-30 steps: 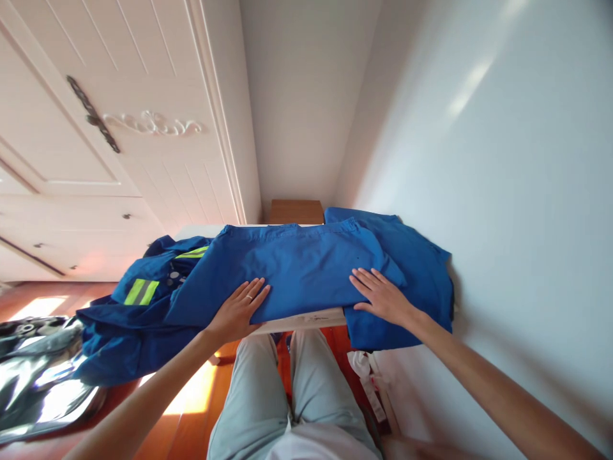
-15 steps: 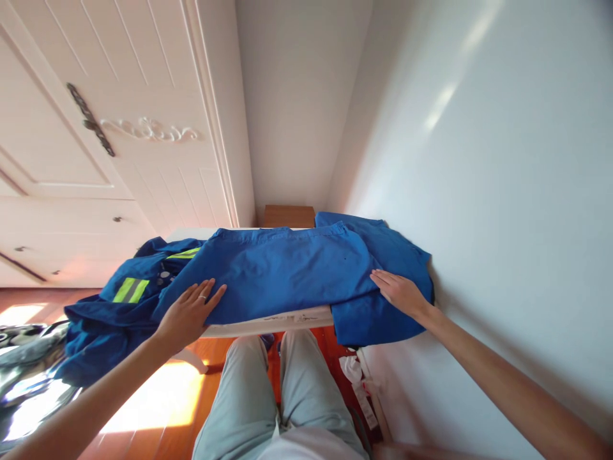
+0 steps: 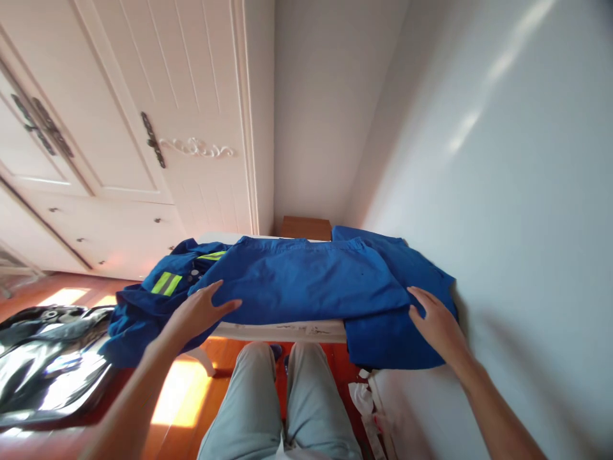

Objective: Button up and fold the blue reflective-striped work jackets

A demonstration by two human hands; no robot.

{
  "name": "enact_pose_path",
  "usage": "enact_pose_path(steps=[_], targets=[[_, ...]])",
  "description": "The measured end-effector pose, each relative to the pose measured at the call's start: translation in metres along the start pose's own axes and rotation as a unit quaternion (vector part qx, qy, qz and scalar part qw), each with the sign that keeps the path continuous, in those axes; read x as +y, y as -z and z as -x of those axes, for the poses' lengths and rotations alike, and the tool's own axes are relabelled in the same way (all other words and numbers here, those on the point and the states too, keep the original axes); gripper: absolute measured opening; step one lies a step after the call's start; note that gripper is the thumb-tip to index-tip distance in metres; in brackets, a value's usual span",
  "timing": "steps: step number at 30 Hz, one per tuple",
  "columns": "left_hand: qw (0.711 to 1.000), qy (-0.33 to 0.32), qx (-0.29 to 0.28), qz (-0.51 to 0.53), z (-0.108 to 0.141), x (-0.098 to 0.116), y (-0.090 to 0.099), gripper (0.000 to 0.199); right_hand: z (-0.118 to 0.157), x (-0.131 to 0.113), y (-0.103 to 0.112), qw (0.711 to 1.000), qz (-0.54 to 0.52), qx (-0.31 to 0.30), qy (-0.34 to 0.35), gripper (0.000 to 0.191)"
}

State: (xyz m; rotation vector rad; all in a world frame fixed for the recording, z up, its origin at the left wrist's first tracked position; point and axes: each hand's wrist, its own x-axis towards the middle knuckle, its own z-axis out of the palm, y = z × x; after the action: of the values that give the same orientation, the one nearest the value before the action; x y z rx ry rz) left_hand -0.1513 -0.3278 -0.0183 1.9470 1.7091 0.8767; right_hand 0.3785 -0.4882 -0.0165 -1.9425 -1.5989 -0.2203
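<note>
A blue garment [image 3: 297, 281] lies spread across a narrow white table in front of me, with a stitched band along its far edge. At its left end my left hand [image 3: 204, 313] rests on or just over the cloth, thumb apart from the fingers. My right hand [image 3: 435, 322] is at the right end, thumb and fingers apart, beside the garment's edge and over a second blue folded cloth [image 3: 383, 345]. On the left is a crumpled blue work jacket [image 3: 143, 306] with yellow and grey reflective strips. Neither hand visibly grips anything.
A white wardrobe [image 3: 201, 83] stands at the far left, and a pale wall [image 3: 527, 223] borders the right. Behind the table [image 3: 287, 331] sits a brown box [image 3: 306, 227]. An open bag or suitcase [image 3: 57, 364] with things inside lies on the floor at left.
My hands have gone from lying flat on the garment with fingers together to a more spread, curved shape. The right hand has shifted outward. The view has turned left.
</note>
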Motion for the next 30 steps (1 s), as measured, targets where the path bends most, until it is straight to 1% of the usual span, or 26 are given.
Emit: enact_pose_path(steps=[1, 2, 3, 4, 5, 6, 7, 8, 9, 10, 11, 12, 13, 14, 15, 16, 17, 18, 20, 22, 24, 26, 30], targets=[[0.994, 0.03, 0.041, 0.101, 0.011, 0.013, -0.006, 0.055, 0.013, -0.014, -0.007, 0.997, -0.069, 0.027, -0.038, 0.043], [0.972, 0.073, 0.08, 0.207, 0.024, 0.024, -0.016, 0.042, 0.027, -0.031, -0.017, 0.984, -0.158, 0.026, -0.084, 0.042], [0.941, 0.12, 0.11, 0.296, 0.037, 0.032, -0.029, 0.035, 0.042, -0.05, -0.032, 0.955, -0.269, -0.006, -0.126, 0.041], [0.905, 0.168, 0.118, 0.373, 0.049, 0.036, -0.045, 0.028, 0.056, -0.071, -0.049, 0.907, -0.382, -0.062, -0.165, 0.043], [0.862, 0.222, 0.112, 0.441, 0.06, 0.038, -0.06, 0.019, 0.068, -0.094, -0.068, 0.844, -0.482, -0.12, -0.201, 0.046], [0.817, 0.266, 0.097, 0.502, 0.069, 0.036, -0.076, 0.014, 0.077, -0.118, -0.087, 0.772, -0.565, -0.169, -0.235, 0.049], [0.775, 0.298, 0.098, 0.549, 0.075, 0.033, -0.089, 0.015, 0.083, -0.141, -0.106, 0.703, -0.627, -0.201, -0.268, 0.049], [0.741, 0.32, 0.107, 0.58, 0.079, 0.029, -0.099, 0.016, 0.086, -0.163, -0.122, 0.642, -0.672, -0.219, -0.296, 0.047], [0.717, 0.337, 0.121, 0.598, 0.081, 0.025, -0.106, 0.019, 0.086, -0.183, -0.135, 0.588, -0.704, -0.238, -0.319, 0.043], [0.7, 0.345, 0.141, 0.61, 0.081, 0.022, -0.109, 0.021, 0.083, -0.2, -0.146, 0.545, -0.725, -0.253, -0.336, 0.037], [0.689, 0.346, 0.153, 0.619, 0.08, 0.021, -0.109, 0.021, 0.079, -0.215, -0.154, 0.512, -0.742, -0.257, -0.348, 0.032], [0.681, 0.343, 0.153, 0.628, 0.077, 0.021, -0.107, 0.02, 0.075, -0.227, -0.161, 0.487, -0.757, -0.259, -0.352, 0.027], [0.675, 0.34, 0.141, 0.639, 0.074, 0.024, -0.103, 0.017, 0.071, -0.237, -0.166, 0.469, -0.77, -0.255, -0.35, 0.023], [0.668, 0.341, 0.117, 0.651, 0.069, 0.027, -0.098, 0.013, 0.067, -0.245, -0.17, 0.459, -0.779, -0.25, -0.346, 0.021], [0.66, 0.347, 0.09, 0.661, 0.065, 0.032, -0.093, 0.009, 0.064, -0.252, -0.175, 0.453, -0.786, -0.246, -0.341, 0.02], [0.651, 0.352, 0.069, 0.669, 0.059, 0.037, -0.089, 0.007, 0.062, -0.257, -0.179, 0.454, -0.789, -0.241, -0.336, 0.018], [0.643, 0.359, 0.058, 0.674, 0.053, 0.042, -0.086, 0.006, 0.061, -0.261, -0.184, 0.465, -0.789, -0.236, -0.326, 0.016], [0.636, 0.363, 0.05, 0.679, 0.047, 0.047, -0.083, 0.006, 0.059, -0.264, -0.189, 0.484, -0.785, -0.228, -0.312, 0.013], [0.626, 0.368, 0.047, 0.686, 0.035, 0.056, -0.08, 0.006, 0.054, -0.266, -0.199, 0.532, -0.772, -0.203, -0.282, 0.006], [0.619, 0.376, 0.067, 0.686, 0.025, 0.061, -0.08, 0.005, 0.046, -0.26, -0.207, 0.576, -0.755, -0.17, -0.264, 0.004], [0.613, 0.38, 0.1, 0.685, 0.019, 0.061, -0.08, 0.01, 0.034, -0.242, -0.209, 0.609, -0.736, -0.136, -0.263, 0.009], [0.606, 0.376, 0.123, 0.69, 0.017, 0.058, -0.081, 0.012, 0.019, -0.213, -0.203, 0.647, -0.709, -0.107, -0.26, 0.016], [0.584, 0.379, 0.136, 0.705, 0.023, 0.047, -0.087, 0.011, -0.007, -0.14, -0.173, 0.726, -0.639, -0.078, -0.242, 0.031]])
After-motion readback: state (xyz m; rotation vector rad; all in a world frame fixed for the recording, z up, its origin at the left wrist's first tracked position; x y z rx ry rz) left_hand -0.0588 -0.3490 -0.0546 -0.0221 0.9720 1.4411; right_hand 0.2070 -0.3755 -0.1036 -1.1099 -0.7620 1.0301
